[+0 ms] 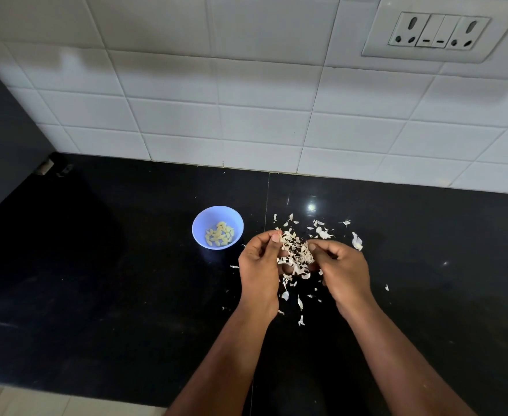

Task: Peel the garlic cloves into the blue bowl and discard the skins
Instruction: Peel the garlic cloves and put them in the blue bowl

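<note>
Head view: both hands, left (pixel 260 265) and right (pixel 344 270), cup a heap of papery white garlic skins (pixel 295 256) above the glossy black surface (pixel 111 280). The small blue plastic bowl (pixel 217 227) of peeled cloves (pixel 219 234) sits just left. Loose flakes could slip out and scatter.

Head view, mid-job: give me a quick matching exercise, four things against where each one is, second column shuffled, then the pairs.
Things:
1. Peeled yellow garlic cloves
2. Small round blue plastic bowl
3. Heap of papery white garlic skins
4. White double wall socket

Places:
A. On the tiled wall, upper right
B. Between the left hand and right hand
C. Inside the bowl
D. On the black counter, left of both hands

Pairs: 1-C, 2-D, 3-B, 4-A
</note>
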A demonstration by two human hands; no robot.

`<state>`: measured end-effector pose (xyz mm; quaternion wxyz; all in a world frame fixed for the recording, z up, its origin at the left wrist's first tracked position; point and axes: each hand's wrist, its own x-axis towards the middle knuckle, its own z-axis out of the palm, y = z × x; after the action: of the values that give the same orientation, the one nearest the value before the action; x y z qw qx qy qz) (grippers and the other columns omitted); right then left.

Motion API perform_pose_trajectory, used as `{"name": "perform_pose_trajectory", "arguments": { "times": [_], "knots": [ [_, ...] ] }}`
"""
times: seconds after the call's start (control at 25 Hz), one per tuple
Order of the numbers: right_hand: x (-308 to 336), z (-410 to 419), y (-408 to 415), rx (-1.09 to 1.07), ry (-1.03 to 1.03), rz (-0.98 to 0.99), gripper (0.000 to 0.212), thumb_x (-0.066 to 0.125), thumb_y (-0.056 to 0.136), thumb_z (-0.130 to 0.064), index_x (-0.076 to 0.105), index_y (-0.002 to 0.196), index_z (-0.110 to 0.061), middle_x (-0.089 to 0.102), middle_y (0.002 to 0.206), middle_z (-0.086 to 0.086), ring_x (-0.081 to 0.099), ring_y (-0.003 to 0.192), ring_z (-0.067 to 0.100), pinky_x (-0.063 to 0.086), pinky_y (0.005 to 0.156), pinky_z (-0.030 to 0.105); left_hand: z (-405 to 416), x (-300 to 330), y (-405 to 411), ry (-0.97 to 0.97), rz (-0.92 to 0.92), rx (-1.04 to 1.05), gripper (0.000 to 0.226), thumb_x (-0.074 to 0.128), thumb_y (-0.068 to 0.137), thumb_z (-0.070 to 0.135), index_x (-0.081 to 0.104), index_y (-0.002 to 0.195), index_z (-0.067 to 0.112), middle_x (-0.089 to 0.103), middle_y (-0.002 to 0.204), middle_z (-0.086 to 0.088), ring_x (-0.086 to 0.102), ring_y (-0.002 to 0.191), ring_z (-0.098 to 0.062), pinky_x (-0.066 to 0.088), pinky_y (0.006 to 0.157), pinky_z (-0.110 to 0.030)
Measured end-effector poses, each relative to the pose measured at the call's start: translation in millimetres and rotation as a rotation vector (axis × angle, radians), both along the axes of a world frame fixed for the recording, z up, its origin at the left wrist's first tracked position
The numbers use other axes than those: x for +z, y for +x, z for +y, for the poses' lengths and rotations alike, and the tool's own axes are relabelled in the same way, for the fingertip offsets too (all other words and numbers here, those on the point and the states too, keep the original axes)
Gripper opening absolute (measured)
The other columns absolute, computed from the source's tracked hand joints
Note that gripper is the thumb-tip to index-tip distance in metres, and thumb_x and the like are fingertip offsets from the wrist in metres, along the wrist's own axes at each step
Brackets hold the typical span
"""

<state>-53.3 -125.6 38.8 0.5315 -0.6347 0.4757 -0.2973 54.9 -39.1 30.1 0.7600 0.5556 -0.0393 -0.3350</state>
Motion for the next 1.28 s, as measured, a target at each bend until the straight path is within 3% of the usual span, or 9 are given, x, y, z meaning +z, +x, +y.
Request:
{"name": "perform_pose_trajectory", "arguments": {
  "times": [0.2, 0.24, 0.32, 0.4, 0.52, 0.72, 0.96, 1.2, 1.28],
  "knots": [
    [9, -5, 2, -0.092, -0.137, 0.046, 0.012, 0.081, 0.090, -0.036, 0.077, 0.082, -0.027, 0.076, 0.078, -0.011, 0.072, 0.071, 0.015, 0.056, 0.066, 0.024, -1, 1, -3, -0.016, 0.067, -0.020, 0.008, 0.072, 0.098, 0.011, 0.078, 0.104, 0.010, 0.075, 0.095, -0.004, 0.067, 0.077, -0.013, 0.055, 0.052, -0.030],
    [10, -3, 3, -0.071, -0.124, 0.023, 0.006, 0.075, 0.095, -0.032, 0.076, 0.089, -0.031, 0.076, 0.083, -0.011, 0.072, 0.073, 0.015, 0.056, 0.066, 0.023, -3, 2, -4, -0.016, 0.073, -0.019, 0.008, 0.072, 0.098, 0.010, 0.078, 0.104, 0.009, 0.075, 0.093, -0.005, 0.067, 0.076, -0.014, 0.054, 0.051, -0.029],
    [12, 4, 6, 0.033, -0.101, -0.026, 0.024, 0.061, 0.105, -0.020, 0.072, 0.118, -0.037, 0.077, 0.096, -0.013, 0.072, 0.074, 0.010, 0.052, 0.061, 0.014, -5, 3, -4, -0.016, 0.078, -0.025, 0.009, 0.071, 0.098, 0.009, 0.076, 0.105, 0.005, 0.076, 0.093, -0.007, 0.067, 0.075, -0.016, 0.053, 0.051, -0.030],
    [13, 8, 8, 0.144, -0.153, -0.028, 0.032, 0.060, 0.105, -0.014, 0.070, 0.129, -0.033, 0.075, 0.107, -0.016, 0.070, 0.083, 0.004, 0.054, 0.073, 0.012, -7, 3, -5, -0.013, 0.072, -0.046, 0.012, 0.071, 0.098, 0.010, 0.075, 0.107, 0.003, 0.077, 0.093, -0.010, 0.069, 0.076, -0.019, 0.054, 0.053, -0.032],
    [13, 9, 10, 0.223, -0.300, 0.050, 0.026, 0.072, 0.097, -0.013, 0.079, 0.118, -0.026, 0.072, 0.108, -0.017, 0.068, 0.103, -0.001, 0.053, 0.089, 0.015, -10, 1, -5, -0.008, 0.074, -0.069, 0.013, 0.071, 0.099, 0.010, 0.075, 0.106, 0.001, 0.074, 0.088, -0.013, 0.069, 0.076, -0.020, 0.054, 0.053, -0.032],
    [16, 4, 9, 0.215, -0.248, 0.086, 0.022, 0.076, 0.093, -0.020, 0.079, 0.112, -0.032, 0.071, 0.106, -0.019, 0.066, 0.100, -0.005, 0.051, 0.080, 0.009, -15, -3, -5, 0.005, 0.091, -0.073, 0.013, 0.070, 0.099, 0.010, 0.075, 0.105, 0.000, 0.068, 0.083, -0.013, 0.070, 0.079, -0.026, 0.061, 0.060, -0.039],
    [16, 3, 8, 0.195, -0.272, 0.345, 0.023, 0.072, 0.091, -0.046, 0.075, 0.113, -0.043, 0.069, 0.106, -0.023, 0.066, 0.093, -0.001, 0.058, 0.086, 0.037, -18, -4, -7, 0.037, 0.136, -0.121, 0.014, 0.067, 0.101, 0.008, 0.075, 0.105, -0.003, 0.065, 0.076, -0.008, 0.072, 0.071, -0.018, 0.063, 0.060, -0.039],
    [24, 0, 9, 0.233, -0.343, 0.649, 0.026, 0.059, 0.096, -0.057, 0.074, 0.114, -0.045, 0.071, 0.107, -0.022, 0.065, 0.088, 0.003, 0.045, 0.067, 0.025, -19, -4, -7, 0.062, 0.168, -0.133, 0.012, 0.067, 0.100, 0.007, 0.076, 0.099, -0.001, 0.074, 0.085, -0.017, 0.076, 0.076, -0.022, 0.062, 0.060, -0.038],
    [18, -2, 9, 0.228, -0.360, 0.655, 0.024, 0.057, 0.099, -0.050, 0.073, 0.116, -0.044, 0.072, 0.112, -0.020, 0.068, 0.095, 0.006, 0.050, 0.072, 0.030, -19, -3, -8, 0.071, 0.163, -0.156, 0.013, 0.068, 0.100, 0.008, 0.076, 0.101, -0.002, 0.078, 0.096, -0.020, 0.077, 0.081, -0.026, 0.063, 0.061, -0.039]
  ]
}}
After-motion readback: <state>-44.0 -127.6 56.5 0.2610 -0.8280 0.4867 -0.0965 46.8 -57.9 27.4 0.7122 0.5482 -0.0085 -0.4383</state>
